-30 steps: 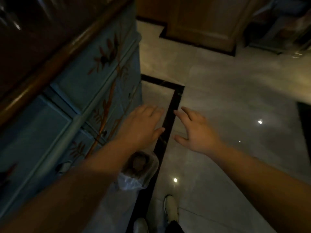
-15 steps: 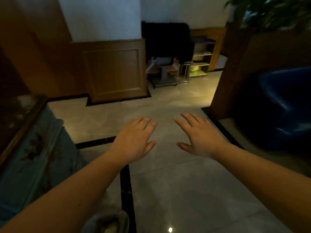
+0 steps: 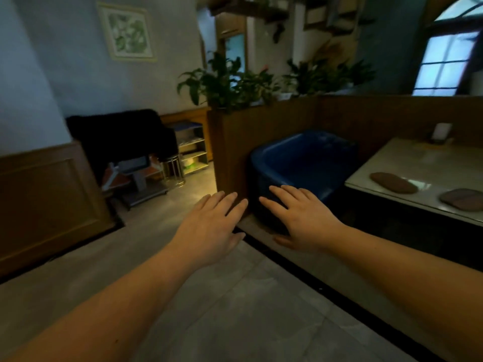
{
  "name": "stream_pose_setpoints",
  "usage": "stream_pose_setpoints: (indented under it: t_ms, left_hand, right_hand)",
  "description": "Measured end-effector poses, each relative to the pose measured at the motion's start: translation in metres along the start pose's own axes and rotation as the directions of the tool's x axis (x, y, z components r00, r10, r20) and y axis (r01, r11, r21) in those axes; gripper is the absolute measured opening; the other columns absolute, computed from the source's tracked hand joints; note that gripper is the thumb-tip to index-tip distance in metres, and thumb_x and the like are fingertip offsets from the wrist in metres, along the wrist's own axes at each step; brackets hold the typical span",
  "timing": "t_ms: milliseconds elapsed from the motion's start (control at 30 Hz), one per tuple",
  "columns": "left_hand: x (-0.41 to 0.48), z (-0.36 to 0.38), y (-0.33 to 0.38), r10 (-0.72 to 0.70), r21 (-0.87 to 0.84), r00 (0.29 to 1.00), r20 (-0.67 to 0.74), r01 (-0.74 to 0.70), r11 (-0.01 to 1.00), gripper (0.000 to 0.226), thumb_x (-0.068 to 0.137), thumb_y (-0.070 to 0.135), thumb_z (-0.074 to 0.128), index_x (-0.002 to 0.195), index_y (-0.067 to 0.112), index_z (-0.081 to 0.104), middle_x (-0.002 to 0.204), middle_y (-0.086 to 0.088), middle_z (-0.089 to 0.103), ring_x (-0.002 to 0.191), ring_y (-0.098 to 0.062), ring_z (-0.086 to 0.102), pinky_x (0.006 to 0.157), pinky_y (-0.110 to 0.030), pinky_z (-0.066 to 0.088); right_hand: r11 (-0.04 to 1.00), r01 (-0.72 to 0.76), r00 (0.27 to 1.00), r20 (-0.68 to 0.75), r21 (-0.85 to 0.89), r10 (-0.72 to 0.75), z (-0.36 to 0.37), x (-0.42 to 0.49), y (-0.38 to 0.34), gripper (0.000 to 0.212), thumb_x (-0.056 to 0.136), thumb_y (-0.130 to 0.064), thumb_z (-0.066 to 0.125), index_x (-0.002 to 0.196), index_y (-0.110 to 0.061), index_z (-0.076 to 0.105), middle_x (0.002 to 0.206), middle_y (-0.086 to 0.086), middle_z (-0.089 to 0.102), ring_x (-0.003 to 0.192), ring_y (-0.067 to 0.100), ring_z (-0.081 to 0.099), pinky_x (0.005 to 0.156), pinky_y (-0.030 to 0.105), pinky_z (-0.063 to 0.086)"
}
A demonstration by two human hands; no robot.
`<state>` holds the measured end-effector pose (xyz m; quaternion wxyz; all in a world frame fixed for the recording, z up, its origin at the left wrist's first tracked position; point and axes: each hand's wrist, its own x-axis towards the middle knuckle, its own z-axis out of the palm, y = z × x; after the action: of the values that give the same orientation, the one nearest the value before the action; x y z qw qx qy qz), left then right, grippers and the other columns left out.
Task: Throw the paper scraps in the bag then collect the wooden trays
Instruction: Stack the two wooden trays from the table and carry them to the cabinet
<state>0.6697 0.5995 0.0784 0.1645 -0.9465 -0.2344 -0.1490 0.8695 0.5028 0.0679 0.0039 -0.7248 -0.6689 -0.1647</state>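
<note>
Two flat brown wooden trays lie on the pale table (image 3: 407,163) at the right: an oval tray (image 3: 393,182) and a second tray (image 3: 461,199) nearer the right edge. My left hand (image 3: 211,231) and my right hand (image 3: 303,218) are stretched out in front of me, palms down, fingers apart, holding nothing. Both hands are well short of the table and left of the trays. No bag or paper scraps are in view.
A blue armchair (image 3: 303,160) stands between me and the table, against a brown wooden partition (image 3: 261,131) topped with potted plants (image 3: 224,84). A dark chair (image 3: 122,137), a small shelf unit (image 3: 192,150) and wood wall panelling (image 3: 47,199) are at the left. Grey tiled floor (image 3: 222,309) lies below.
The view has swung up and to the right, away from the blue cabinet and the bag on the floor; the armchair and the table with trays have come into view. Both hands stay empty.
</note>
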Motion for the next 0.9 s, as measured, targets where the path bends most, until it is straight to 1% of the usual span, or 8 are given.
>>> stream_pose_setpoints:
  t_ms: [167,333,467,667,800,900]
  left_hand:
    - [0.093,0.001,0.078,0.130,-0.020,0.991,-0.043,-0.131,0.991,0.069,0.091,0.052,0.043,0.147,0.026,0.013,0.156,-0.004,0.023,0.142,-0.025,0.020,0.115,-0.042,0.017]
    - [0.176,0.007,0.141,0.277,-0.034,0.958,-0.071,-0.280,0.960,0.069,0.090,0.053,0.042,0.147,0.025,0.016,0.155,-0.004,0.026,0.141,-0.024,0.022,0.115,-0.041,0.017]
    - [0.221,0.019,0.173,0.353,-0.045,0.932,-0.078,-0.357,0.933,0.069,0.091,0.053,0.040,0.148,0.024,0.014,0.155,-0.005,0.025,0.141,-0.025,0.021,0.116,-0.042,0.019]
    - [0.301,0.049,0.209,0.454,-0.066,0.888,-0.077,-0.459,0.886,0.068,0.092,0.052,0.040,0.148,0.024,0.014,0.156,-0.005,0.022,0.142,-0.025,0.018,0.116,-0.044,0.019]
    - [0.372,0.073,0.229,0.490,-0.068,0.860,-0.143,-0.503,0.862,0.067,0.091,0.052,0.042,0.147,0.023,0.019,0.155,-0.006,0.026,0.141,-0.024,0.022,0.116,-0.043,0.021]
    - [0.434,0.093,0.241,0.515,-0.076,0.840,-0.170,-0.533,0.843,0.068,0.091,0.052,0.042,0.147,0.024,0.018,0.155,-0.006,0.026,0.141,-0.024,0.021,0.116,-0.043,0.019]
  right_hand:
    - [0.990,-0.124,0.992,0.003,-0.062,0.125,-0.008,-0.049,0.111,0.087,0.086,-0.063,0.048,0.152,-0.031,0.002,0.163,0.009,0.006,0.148,0.031,0.008,0.118,0.051,0.016]
    - [0.968,-0.239,0.970,0.017,-0.083,0.241,-0.005,-0.094,0.204,0.086,0.086,-0.064,0.046,0.152,-0.030,0.002,0.162,0.009,0.010,0.147,0.030,0.013,0.117,0.048,0.018]
    - [0.949,-0.302,0.951,0.041,-0.093,0.306,0.006,-0.115,0.248,0.085,0.086,-0.065,0.044,0.152,-0.029,0.005,0.161,0.010,0.012,0.146,0.030,0.016,0.116,0.047,0.020]
    - [0.914,-0.388,0.912,0.096,-0.115,0.399,0.035,-0.119,0.311,0.084,0.086,-0.064,0.046,0.152,-0.029,0.006,0.161,0.010,0.012,0.146,0.030,0.014,0.116,0.046,0.019]
    - [0.882,-0.450,0.883,0.078,-0.140,0.463,0.051,-0.108,0.366,0.084,0.084,-0.063,0.049,0.150,-0.031,0.010,0.161,0.009,0.013,0.145,0.029,0.016,0.115,0.046,0.022]
    - [0.851,-0.498,0.852,0.087,-0.166,0.516,0.065,-0.091,0.417,0.085,0.083,-0.064,0.051,0.149,-0.032,0.009,0.160,0.009,0.014,0.145,0.029,0.018,0.114,0.047,0.024]
